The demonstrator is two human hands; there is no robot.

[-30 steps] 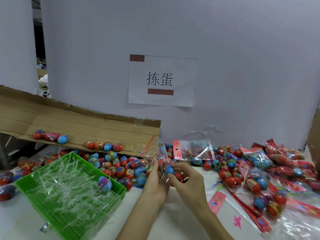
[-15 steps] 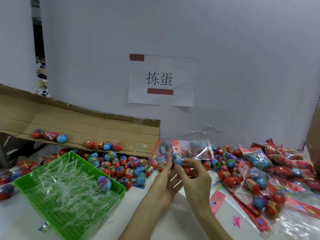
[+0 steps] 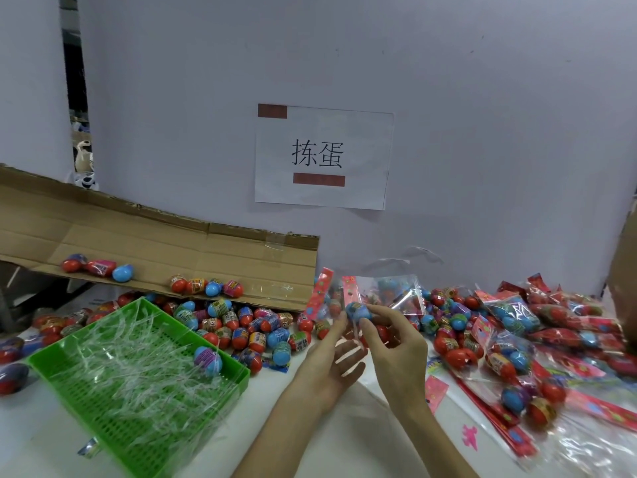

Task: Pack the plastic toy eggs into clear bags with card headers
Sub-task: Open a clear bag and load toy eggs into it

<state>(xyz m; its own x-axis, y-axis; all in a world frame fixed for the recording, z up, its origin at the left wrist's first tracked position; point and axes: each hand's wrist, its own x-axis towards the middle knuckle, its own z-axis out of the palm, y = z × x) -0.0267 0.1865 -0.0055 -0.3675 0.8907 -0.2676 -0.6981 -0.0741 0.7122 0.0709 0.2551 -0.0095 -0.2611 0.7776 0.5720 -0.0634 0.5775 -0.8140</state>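
My right hand pinches a blue toy egg between thumb and fingers, with a red egg partly hidden in the same hand. My left hand is raised beside it, fingertips pinching a clear bag with a red card header. A second clear bag with a red header lies just behind the hands. Loose red and blue eggs are piled to the left of my hands.
A green mesh tray of clear plastic strips with one egg sits front left. A flattened cardboard sheet holds several eggs behind it. Filled bags and loose red headers cover the right side. A white wall with a paper sign stands behind.
Both hands have risen and moved away from me. The blue egg went up with my right hand, and my left hand's fingers have straightened toward the bag's header.
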